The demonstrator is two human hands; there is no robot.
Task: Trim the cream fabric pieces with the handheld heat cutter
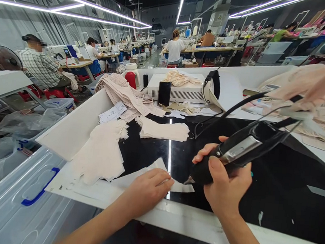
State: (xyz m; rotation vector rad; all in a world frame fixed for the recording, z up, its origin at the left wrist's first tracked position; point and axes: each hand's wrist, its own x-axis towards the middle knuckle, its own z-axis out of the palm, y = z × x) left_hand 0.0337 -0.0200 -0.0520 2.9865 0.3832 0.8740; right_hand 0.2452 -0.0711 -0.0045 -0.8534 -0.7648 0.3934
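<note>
My left hand lies on a cream fabric piece near the table's front edge, fingers flat and pressing it down. My right hand is wrapped round a black corded handheld cutter with a silver plate on its side. The cutter's thin metal tip points down-left and is close to the fabric's right end; whether it touches cannot be made out. A wide stack of cream fabric pieces lies to the left. Farther back sits a narrower fabric stack.
Another person's blurred hand reaches in at upper right near the cable. A white vented box, a dark phone and a paper label stand or lie behind. Low white walls edge the black tabletop. A plastic bin stands left.
</note>
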